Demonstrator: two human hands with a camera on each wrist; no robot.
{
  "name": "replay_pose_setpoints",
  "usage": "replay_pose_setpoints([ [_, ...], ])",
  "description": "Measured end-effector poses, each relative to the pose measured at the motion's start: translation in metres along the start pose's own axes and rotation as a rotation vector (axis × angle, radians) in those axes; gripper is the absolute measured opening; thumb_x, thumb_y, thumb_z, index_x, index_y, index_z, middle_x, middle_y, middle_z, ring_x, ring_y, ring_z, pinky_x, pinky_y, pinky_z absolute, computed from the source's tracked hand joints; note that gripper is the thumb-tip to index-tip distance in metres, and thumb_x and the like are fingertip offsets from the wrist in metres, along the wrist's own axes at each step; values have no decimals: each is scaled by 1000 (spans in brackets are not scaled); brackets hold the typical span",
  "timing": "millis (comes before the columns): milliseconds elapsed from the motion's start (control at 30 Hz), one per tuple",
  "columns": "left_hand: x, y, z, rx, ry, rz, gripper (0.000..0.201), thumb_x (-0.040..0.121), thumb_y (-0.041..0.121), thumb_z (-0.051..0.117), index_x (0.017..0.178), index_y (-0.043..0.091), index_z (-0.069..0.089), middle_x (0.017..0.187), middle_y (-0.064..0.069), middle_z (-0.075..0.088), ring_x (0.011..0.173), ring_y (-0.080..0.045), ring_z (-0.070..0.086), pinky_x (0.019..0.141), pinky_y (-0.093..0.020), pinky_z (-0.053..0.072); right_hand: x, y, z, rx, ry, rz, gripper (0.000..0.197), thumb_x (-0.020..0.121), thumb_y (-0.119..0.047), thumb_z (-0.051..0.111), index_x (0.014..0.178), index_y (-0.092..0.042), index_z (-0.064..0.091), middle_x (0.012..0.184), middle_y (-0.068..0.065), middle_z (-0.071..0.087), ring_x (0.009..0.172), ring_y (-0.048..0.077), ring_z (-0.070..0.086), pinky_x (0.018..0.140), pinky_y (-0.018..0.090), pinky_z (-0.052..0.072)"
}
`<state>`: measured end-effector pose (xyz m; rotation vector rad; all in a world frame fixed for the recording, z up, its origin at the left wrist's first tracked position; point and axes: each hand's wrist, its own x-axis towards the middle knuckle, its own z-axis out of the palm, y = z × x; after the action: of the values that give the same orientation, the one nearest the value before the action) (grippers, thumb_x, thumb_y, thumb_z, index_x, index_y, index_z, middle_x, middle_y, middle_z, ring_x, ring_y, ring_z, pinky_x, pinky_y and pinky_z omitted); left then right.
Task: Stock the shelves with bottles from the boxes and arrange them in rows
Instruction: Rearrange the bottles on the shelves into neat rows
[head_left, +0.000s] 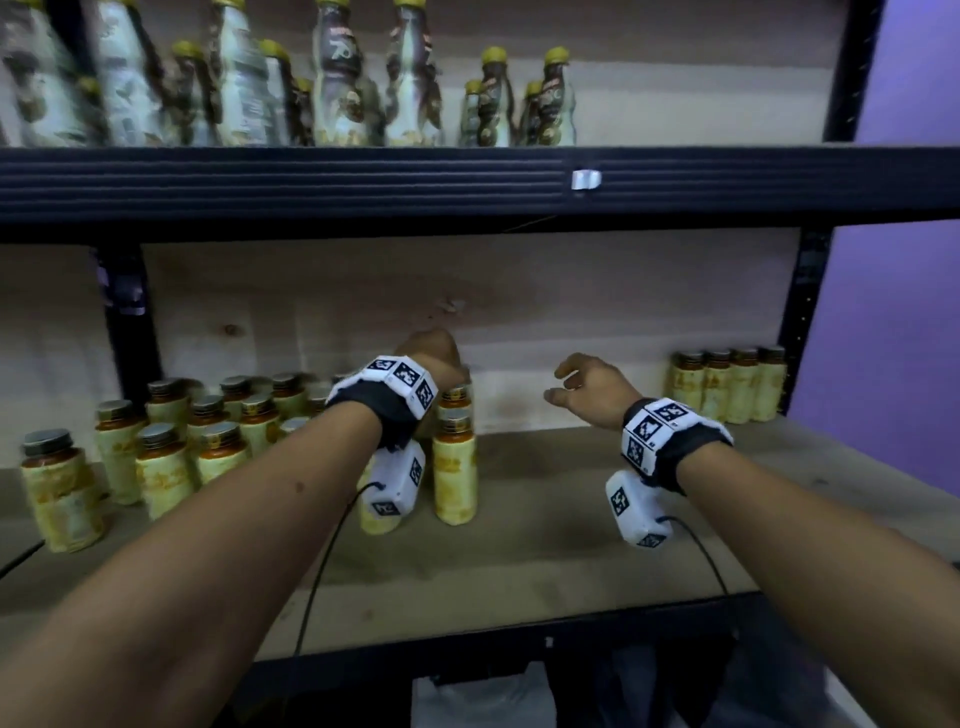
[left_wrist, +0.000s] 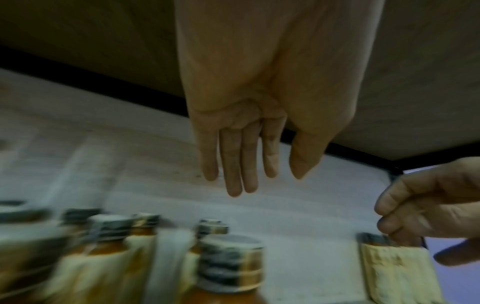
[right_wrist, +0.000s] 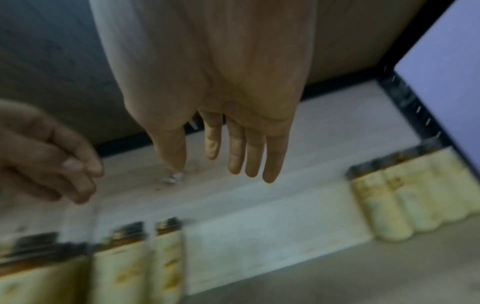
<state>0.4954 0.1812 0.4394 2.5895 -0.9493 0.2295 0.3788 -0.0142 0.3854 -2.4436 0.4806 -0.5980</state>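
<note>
Short bottles with yellow labels, orange contents and grey caps stand on the lower wooden shelf (head_left: 561, 525). A large group (head_left: 171, 441) fills the left side, ending in a column whose front bottle (head_left: 455, 467) stands under my left wrist. A tight row of bottles (head_left: 727, 387) stands at the back right, also seen in the right wrist view (right_wrist: 405, 197). My left hand (head_left: 434, 353) hovers above the column's caps (left_wrist: 231, 261), its fingers (left_wrist: 235, 174) straight and holding nothing. My right hand (head_left: 576, 382) hangs over the bare middle of the shelf, fingers (right_wrist: 255, 156) relaxed and empty.
The upper shelf holds taller brown drink bottles with yellow caps (head_left: 337, 78). A black beam (head_left: 311, 182) runs overhead, and a black upright (head_left: 805, 322) stands at the right against a purple wall (head_left: 893, 312). Cables hang from both wrist cameras. A white bag (head_left: 478, 701) lies below.
</note>
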Motion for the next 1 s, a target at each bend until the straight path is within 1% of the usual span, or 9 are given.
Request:
replay_pose_setpoints([
  [200,44,109,60,120,-173,273,26,86,28,66,96,4,70,100,-13,68,91,-29,67,77,-38,55,-4,110,-76,-294,17,163,43,90,-36,64,123,-8,61,125,10,61,113,27,57,89,30,44],
  [367,92,163,142,105,-279,331,30,87,28,65,105,4,65,98,-10,56,91,-26,62,75,-32,49,20,200,-100,-231,63,332,46,89,-37,66,126,-12,58,130,9,58,116,27,56,91,29,45],
  [500,144,188,200,67,-334,307,20,88,28,62,93,16,47,81,-3,42,69,-15,46,67,-23,36,67,251,-108,-39,125,398,53,87,-35,68,133,-14,50,132,9,57,116,28,57,97,41,50],
  [533,158,194,210,64,-365,311,21,89,31,62,98,14,51,85,-4,48,74,-16,51,68,-23,38,81,261,-109,20,163,394,55,87,-32,69,135,-13,48,133,9,56,118,29,56,98,46,49],
  [600,189,206,226,29,-418,304,47,90,38,62,126,11,53,124,-6,54,110,-23,55,85,-26,44,107,276,-112,119,244,360,58,86,-25,69,137,-14,45,134,7,54,121,30,54,99,51,48],
  [667,216,218,236,-59,-398,285,63,88,44,63,139,13,44,143,-6,45,125,-25,49,96,-29,45,131,288,-114,147,302,330,59,85,-24,68,138,-14,43,132,5,56,116,27,57,94,48,51],
  [733,237,232,246,-212,-345,267,71,85,47,67,142,13,40,144,-7,44,125,-25,50,99,-34,48,151,298,-116,97,328,305,53,83,-25,69,129,-9,46,119,6,61,104,25,62,84,41,55],
  [867,248,259,266,-514,-319,263,63,83,41,70,137,17,48,136,-6,54,119,-26,55,97,-42,50,170,311,-111,-142,265,289,52,75,-28,80,117,-6,57,116,10,64,109,28,60,94,40,50],
  [1000,237,260,270,-586,-202,327,45,91,30,62,133,19,54,131,-4,60,120,-23,55,97,-25,42,167,302,-103,-145,170,243,48,79,-26,76,118,-8,55,118,12,63,107,27,60,88,36,51],
])
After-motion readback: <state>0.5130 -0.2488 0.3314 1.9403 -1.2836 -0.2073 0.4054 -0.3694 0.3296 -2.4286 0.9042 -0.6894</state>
